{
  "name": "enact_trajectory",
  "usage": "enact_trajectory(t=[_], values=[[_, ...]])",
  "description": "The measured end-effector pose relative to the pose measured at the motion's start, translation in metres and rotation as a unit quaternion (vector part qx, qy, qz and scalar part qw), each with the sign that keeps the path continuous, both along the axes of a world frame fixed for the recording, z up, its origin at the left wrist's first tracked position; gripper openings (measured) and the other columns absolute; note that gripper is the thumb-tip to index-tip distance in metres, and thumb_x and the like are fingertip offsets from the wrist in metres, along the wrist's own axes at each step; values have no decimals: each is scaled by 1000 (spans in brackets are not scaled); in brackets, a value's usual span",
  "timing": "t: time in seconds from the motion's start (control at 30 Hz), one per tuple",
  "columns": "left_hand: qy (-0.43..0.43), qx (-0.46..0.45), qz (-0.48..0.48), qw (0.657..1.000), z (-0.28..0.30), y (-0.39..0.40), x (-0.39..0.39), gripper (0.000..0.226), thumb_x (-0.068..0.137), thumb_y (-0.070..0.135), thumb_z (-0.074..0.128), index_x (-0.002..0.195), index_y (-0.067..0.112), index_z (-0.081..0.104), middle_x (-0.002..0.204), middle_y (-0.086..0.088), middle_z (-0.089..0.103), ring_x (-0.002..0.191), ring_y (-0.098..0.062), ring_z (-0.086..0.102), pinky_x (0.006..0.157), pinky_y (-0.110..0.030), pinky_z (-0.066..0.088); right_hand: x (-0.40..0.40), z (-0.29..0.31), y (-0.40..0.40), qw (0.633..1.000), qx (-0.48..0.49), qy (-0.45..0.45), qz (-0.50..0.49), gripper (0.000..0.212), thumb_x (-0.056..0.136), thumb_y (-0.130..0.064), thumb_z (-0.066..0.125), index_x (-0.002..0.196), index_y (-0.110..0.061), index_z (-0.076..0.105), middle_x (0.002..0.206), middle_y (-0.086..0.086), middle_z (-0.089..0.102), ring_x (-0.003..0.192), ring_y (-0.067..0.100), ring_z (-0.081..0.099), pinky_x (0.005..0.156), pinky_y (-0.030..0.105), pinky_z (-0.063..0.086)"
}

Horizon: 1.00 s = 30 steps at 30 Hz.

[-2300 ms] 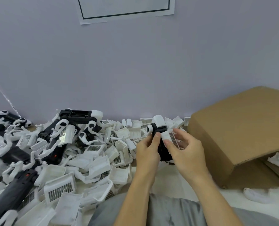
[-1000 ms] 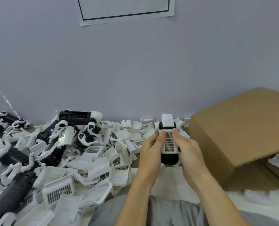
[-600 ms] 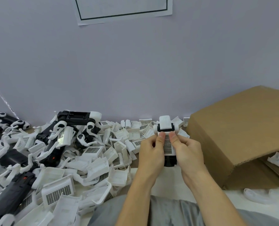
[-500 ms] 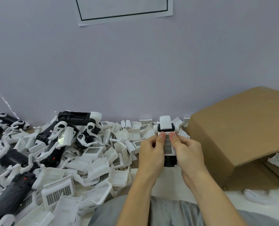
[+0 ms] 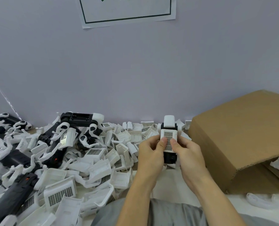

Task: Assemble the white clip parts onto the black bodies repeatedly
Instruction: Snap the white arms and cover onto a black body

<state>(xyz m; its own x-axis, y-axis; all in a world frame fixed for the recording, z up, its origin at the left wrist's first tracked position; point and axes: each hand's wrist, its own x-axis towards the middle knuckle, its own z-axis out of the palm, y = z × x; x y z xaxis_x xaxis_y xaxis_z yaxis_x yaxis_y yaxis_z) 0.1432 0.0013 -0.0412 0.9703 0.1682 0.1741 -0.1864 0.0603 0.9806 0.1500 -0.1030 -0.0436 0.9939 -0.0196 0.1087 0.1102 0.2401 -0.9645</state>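
Both thumbs press the white clip (image 5: 168, 139) onto the black body (image 5: 170, 158), which the left hand (image 5: 149, 154) and right hand (image 5: 189, 154) clamp from either side to brace it.

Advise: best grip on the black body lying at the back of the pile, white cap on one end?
Probably the black body mid-span, from above, fingers across its long sides. It lies horizontal on top of the pile of white clip parts, slotted face exposed; the white cap and jointed left end look less stable.
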Motion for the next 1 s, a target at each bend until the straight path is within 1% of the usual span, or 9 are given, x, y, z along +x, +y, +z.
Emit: enact_trajectory(t=[0.17,0.27,0.4,0.5,0.6,0.73,0.83,0.93,1.0], values=[[27,-41,26,998,-1,-1,2,11,98,16,66,107,20,71,100,-9,77,93,-25,75,78,-42,62,-2,0,5,991,-72,-76,-88,32,99,-5,59,92,-32,75,84,-13,77,79,1,72,59,11,51],[38,-127,64,989,-1,-1,6,21,92,17,73,110,6,71,102,-13,77,96,-30,74,79,-39,61,-2,-1,9,981,-118,-86,-127,14,95,-19,68,104,-30,69,96,-6,75,90,5,70,68,13,51],[77,-234,79,966,0,0,7,37,89,23,76,109,-5,62,103,-19,73,83,-29,71,65,-34,59,-4,-3,12,968,-210,-96,-102,39,86,-36,77,121,-26,63,115,-10,64,111,7,60,93,32,54],[60,-289,26,955,3,2,4,33,95,28,67,103,-3,71,99,-17,77,77,-24,74,64,-30,61,-4,-3,11,948,-261,-134,-124,57,84,-34,78,136,-23,56,120,-16,57,115,0,52,96,14,43],[21,-235,38,971,5,1,2,29,98,25,64,96,-1,75,92,-17,78,81,-25,76,70,-31,62,-4,0,5,953,-206,-125,-184,43,86,-36,75,125,-33,58,102,-24,62,100,-7,59,85,8,43],[-59,-77,202,975,4,6,4,13,96,21,68,85,14,71,74,7,68,73,-8,62,68,-25,50,-2,6,-4,963,-106,-91,-229,5,93,-28,63,92,-27,68,79,-17,69,78,1,63,73,26,48],[-55,-105,188,975,6,12,2,11,98,26,64,105,29,72,101,17,69,95,-3,62,83,-23,49,-2,10,-10,980,-35,-48,-190,28,97,-23,57,74,-7,59,63,-8,54,65,12,51,63,27,41],[-4,-155,84,984,9,12,-2,26,102,29,56,118,39,73,124,16,70,120,-5,62,106,-39,48,-8,15,-7,994,-4,-21,-112,47,92,-31,58,75,8,37,75,17,28,72,37,28,63,39,33],[6,-162,78,984,10,11,-2,29,102,22,56,119,35,74,123,11,72,121,-10,64,109,-49,48,-9,17,-5,996,-21,-10,-92,50,90,-34,57,77,9,37,79,22,27,75,36,25,63,41,32]])
